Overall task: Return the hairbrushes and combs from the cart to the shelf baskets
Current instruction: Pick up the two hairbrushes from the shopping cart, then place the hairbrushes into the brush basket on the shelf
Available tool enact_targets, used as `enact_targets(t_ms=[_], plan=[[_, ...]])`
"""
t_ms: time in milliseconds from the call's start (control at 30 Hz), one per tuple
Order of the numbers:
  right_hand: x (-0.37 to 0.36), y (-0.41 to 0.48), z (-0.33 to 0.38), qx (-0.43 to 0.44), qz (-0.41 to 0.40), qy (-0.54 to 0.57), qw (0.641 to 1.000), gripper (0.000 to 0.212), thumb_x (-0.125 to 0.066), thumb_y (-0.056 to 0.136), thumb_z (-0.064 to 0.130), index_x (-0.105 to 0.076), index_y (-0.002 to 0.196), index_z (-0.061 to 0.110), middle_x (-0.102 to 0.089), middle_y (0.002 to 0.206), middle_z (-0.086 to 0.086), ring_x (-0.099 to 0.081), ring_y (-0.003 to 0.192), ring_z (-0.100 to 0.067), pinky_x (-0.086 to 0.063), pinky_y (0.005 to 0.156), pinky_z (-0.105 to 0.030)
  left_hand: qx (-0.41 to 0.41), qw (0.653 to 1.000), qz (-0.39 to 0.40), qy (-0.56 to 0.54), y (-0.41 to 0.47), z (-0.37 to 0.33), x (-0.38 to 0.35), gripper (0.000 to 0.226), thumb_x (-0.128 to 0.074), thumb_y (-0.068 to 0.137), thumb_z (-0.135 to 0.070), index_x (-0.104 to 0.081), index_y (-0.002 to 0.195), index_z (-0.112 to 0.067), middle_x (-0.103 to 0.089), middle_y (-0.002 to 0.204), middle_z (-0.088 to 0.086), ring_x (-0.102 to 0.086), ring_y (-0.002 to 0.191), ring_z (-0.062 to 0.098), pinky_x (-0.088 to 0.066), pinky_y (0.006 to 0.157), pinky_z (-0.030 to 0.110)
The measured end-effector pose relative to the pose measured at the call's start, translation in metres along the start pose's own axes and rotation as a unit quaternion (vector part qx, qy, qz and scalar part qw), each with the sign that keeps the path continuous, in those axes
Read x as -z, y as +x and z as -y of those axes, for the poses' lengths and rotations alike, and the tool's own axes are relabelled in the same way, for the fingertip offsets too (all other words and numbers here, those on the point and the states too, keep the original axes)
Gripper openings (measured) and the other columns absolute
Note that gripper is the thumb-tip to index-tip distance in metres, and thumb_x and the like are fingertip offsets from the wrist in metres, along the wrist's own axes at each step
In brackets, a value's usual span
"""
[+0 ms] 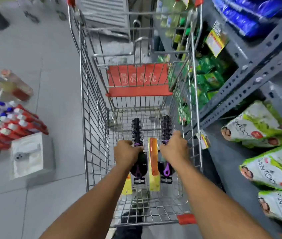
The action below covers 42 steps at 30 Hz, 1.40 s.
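Note:
Both my arms reach down into a wire shopping cart (95, 118). My left hand (127, 152) is closed around the handle of a black round hairbrush with purple trim (136, 130). My right hand (174, 147) grips a second black and purple round hairbrush (166, 126). Both brushes point away from me. Between the hands an orange comb on a yellow card (153, 157) lies on the cart floor. Dark paddle brushes with purple loops (166, 168) lie under the hands. No shelf basket is in view.
A red child-seat flap (138, 80) crosses the cart ahead. Grey metal shelving (250, 75) on the right holds green packets and white-green bags (257, 121). On the floor at left stand red-packed bottles (12, 125), a white box (29, 156) and a large bottle (16, 83).

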State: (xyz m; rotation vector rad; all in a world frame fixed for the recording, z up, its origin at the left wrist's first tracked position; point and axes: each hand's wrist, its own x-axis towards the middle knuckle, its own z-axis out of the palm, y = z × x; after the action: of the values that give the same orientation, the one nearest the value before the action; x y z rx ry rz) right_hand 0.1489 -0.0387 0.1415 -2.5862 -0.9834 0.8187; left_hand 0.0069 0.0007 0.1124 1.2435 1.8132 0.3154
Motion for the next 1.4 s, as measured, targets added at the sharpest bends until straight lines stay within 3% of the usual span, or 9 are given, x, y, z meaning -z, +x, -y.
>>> enact_targets(t_ms=[367, 467, 533, 633, 767, 933, 1133, 1267, 1400], plan=[[0.141, -0.078, -0.003, 0.076, -0.105, 0.125, 0.984, 0.056, -0.073, 0.075, 0.032, -0.028, 0.106, 0.019, -0.053, 0.086, -0.003, -0.056, 0.072, -0.028, -0.040, 0.054, -0.032, -0.175, 0.983, 0.043, 0.039, -0.069, -0.108, 0.063, 0.065, -0.092, 0.054, -0.037, -0.072, 0.105, -0.002, -0.074, 0.104, 0.013, -0.070, 0.093, 0.027, -0.056, 0.079, 0.035], [0.171, -0.097, -0.025, 0.075, -0.149, 0.145, 0.975, 0.053, -0.071, 0.074, 0.033, -0.024, 0.099, 0.025, -0.053, 0.082, 0.000, -0.052, 0.068, -0.025, -0.036, 0.053, -0.032, -0.219, 0.970, 0.085, 0.060, -0.092, -0.137, 0.059, 0.058, -0.088, 0.040, -0.047, -0.073, 0.076, -0.005, -0.074, 0.072, 0.010, -0.070, 0.070, 0.022, -0.045, 0.057, 0.031], [0.194, -0.111, -0.041, 0.068, -0.177, 0.154, 0.970, 0.054, -0.070, 0.074, 0.035, -0.022, 0.098, 0.026, -0.054, 0.083, 0.002, -0.054, 0.071, -0.027, -0.038, 0.057, -0.032, -0.247, 0.959, 0.124, 0.069, -0.117, -0.158, 0.050, 0.047, -0.087, 0.042, -0.043, -0.070, 0.062, -0.004, -0.056, 0.049, 0.003, -0.051, 0.050, 0.014, -0.034, 0.052, 0.028], [0.233, -0.138, -0.075, 0.051, -0.223, 0.147, 0.962, 0.054, -0.066, 0.074, 0.035, -0.018, 0.098, 0.027, -0.055, 0.090, -0.002, -0.055, 0.077, -0.029, -0.039, 0.062, -0.033, -0.289, 0.935, 0.187, 0.082, -0.158, -0.190, 0.028, 0.041, -0.090, 0.048, -0.034, -0.070, 0.063, -0.002, -0.054, 0.051, 0.003, -0.047, 0.053, 0.012, -0.035, 0.054, 0.028], [0.284, -0.182, -0.125, 0.015, -0.297, 0.142, 0.944, 0.051, -0.062, 0.076, 0.039, -0.017, 0.098, 0.030, -0.057, 0.093, 0.000, -0.056, 0.078, -0.029, -0.041, 0.061, -0.036, -0.375, 0.880, 0.268, 0.116, -0.217, -0.232, -0.012, 0.055, -0.086, 0.036, -0.050, -0.077, 0.077, -0.015, -0.072, 0.066, 0.013, -0.061, 0.059, 0.016, -0.051, 0.063, 0.036], [0.339, -0.231, -0.185, -0.052, -0.371, 0.128, 0.919, 0.050, -0.060, 0.075, 0.037, -0.016, 0.098, 0.030, -0.061, 0.085, -0.002, -0.058, 0.074, -0.031, -0.046, 0.063, -0.038, -0.454, 0.815, 0.333, 0.135, -0.301, -0.272, -0.065, 0.027, -0.092, 0.054, -0.034, -0.078, 0.073, -0.022, -0.070, 0.062, 0.012, -0.069, 0.066, 0.020, -0.054, 0.066, 0.037], [0.389, -0.266, -0.273, -0.173, -0.409, 0.145, 0.884, 0.057, -0.064, 0.070, 0.039, -0.026, 0.110, 0.024, -0.067, 0.094, -0.007, -0.064, 0.088, -0.032, -0.051, 0.076, -0.040, -0.502, 0.742, 0.410, 0.169, -0.407, -0.305, -0.140, 0.036, -0.087, 0.052, -0.040, -0.072, 0.062, -0.008, -0.052, 0.042, -0.004, -0.048, 0.044, 0.012, -0.035, 0.054, 0.027], [0.411, -0.274, -0.329, -0.265, -0.395, 0.123, 0.871, 0.068, -0.065, 0.072, 0.039, -0.034, 0.124, 0.006, -0.066, 0.106, -0.013, -0.064, 0.099, -0.030, -0.050, 0.078, -0.033, -0.559, 0.694, 0.400, 0.217, -0.475, -0.309, -0.187, 0.044, -0.083, 0.054, -0.040, -0.066, 0.063, 0.000, -0.064, 0.062, 0.014, -0.069, 0.074, 0.026, -0.043, 0.059, 0.030], [0.414, -0.274, -0.368, -0.340, -0.365, 0.129, 0.857, 0.080, -0.065, 0.078, 0.033, -0.022, 0.136, -0.002, -0.057, 0.125, -0.018, -0.058, 0.112, -0.033, -0.044, 0.079, -0.030, -0.558, 0.696, 0.366, 0.264, -0.517, -0.301, -0.238, 0.034, -0.082, 0.059, -0.034, -0.068, 0.076, -0.008, -0.074, 0.095, 0.013, -0.070, 0.094, 0.025, -0.051, 0.074, 0.026]])
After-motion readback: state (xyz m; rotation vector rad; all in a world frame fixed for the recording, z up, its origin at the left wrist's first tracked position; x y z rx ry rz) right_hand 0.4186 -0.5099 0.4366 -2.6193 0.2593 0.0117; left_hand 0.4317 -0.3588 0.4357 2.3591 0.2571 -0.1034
